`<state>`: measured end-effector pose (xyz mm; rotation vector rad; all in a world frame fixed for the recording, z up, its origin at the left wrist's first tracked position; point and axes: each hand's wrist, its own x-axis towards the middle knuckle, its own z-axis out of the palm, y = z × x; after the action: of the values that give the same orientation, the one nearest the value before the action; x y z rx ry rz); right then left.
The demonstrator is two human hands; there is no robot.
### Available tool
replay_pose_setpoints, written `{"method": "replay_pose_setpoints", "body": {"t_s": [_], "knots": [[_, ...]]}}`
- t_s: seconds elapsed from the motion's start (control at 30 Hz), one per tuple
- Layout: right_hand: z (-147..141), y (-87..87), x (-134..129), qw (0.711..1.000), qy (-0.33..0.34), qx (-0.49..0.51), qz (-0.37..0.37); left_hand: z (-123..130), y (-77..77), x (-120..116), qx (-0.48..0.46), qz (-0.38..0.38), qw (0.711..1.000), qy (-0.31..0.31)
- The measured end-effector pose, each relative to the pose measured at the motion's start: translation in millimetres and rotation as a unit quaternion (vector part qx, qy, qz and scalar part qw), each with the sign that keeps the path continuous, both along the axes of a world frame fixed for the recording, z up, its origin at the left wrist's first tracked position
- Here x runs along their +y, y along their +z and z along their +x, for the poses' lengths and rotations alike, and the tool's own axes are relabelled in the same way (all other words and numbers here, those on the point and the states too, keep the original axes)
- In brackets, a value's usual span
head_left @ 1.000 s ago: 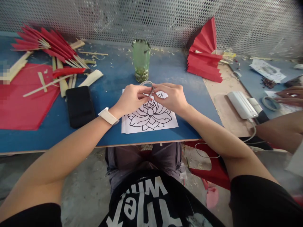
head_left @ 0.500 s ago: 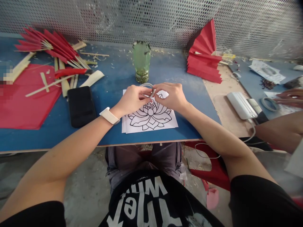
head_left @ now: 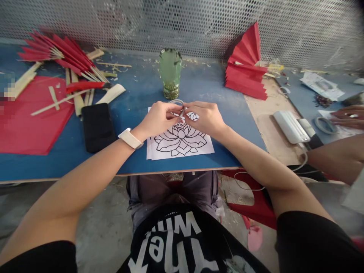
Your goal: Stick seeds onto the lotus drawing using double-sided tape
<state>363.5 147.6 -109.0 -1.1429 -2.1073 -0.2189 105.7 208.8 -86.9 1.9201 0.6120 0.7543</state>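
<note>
Between my two hands is a thin pale ring that looks like a roll of tape [head_left: 178, 101], its upper edge showing above the fingers. My left hand [head_left: 157, 118], with a white band on the wrist, has its fingers closed on the ring's left side. Thumb and fingers of my right hand [head_left: 207, 116] pinch the ring's right edge. Below the hands, white paper sheets [head_left: 211, 149] lie on the blue table, the top one printed with a black lotus outline. The fingers cover part of that drawing.
A green glass [head_left: 170, 70] stands just behind the hands. A black phone [head_left: 98, 127], red folded fans [head_left: 76, 57] and bamboo strips lie left. At right are a red pleated paper [head_left: 246, 72], a white power bank [head_left: 290, 127] and another person's hand [head_left: 348, 113] near a tape roll [head_left: 325, 125].
My right fingers have shifted slightly in and down along the ring. Otherwise my hands and the sheets stay nearly where they were.
</note>
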Motion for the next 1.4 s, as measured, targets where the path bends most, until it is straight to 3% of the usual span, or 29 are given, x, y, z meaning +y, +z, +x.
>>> {"method": "replay_pose_setpoints", "body": {"t_s": [0.4,0.6,0.77,0.9,1.0,1.1,1.27,1.33,1.4], "knots": [[-2.6,5.4,-2.3,0.999,-0.015,0.042,-0.029,0.7,1.6,0.0,0.002,0.0,1.0,0.001],[4.5,10.8,-0.8,0.998,0.038,0.042,-0.035,0.3,1.8,0.8,-0.002,0.005,1.0,0.016],[7.5,7.8,5.1,0.996,0.075,0.05,0.002,-1.6,2.9,1.4,-0.005,0.006,1.0,0.016],[3.3,9.5,3.7,0.995,0.062,0.08,0.019,-1.9,3.6,2.0,-0.006,0.004,0.999,0.037],[1.1,10.3,2.9,0.993,0.03,0.114,-0.029,-1.5,4.4,1.5,-0.007,0.04,0.998,0.053],[1.8,8.6,4.9,0.976,0.047,0.182,-0.113,-2.2,4.7,2.4,0.0,0.086,0.993,0.08],[3.3,7.7,7.8,0.95,0.11,0.239,-0.168,-7.5,8.0,12.0,0.038,0.275,0.951,0.139],[2.6,9.8,7.0,0.947,0.131,0.237,-0.174,-9.6,12.4,15.1,0.049,0.308,0.944,0.111],[1.7,13.0,5.6,0.948,0.147,0.232,-0.158,-11.1,18.0,15.5,0.064,0.283,0.955,0.068]]}}
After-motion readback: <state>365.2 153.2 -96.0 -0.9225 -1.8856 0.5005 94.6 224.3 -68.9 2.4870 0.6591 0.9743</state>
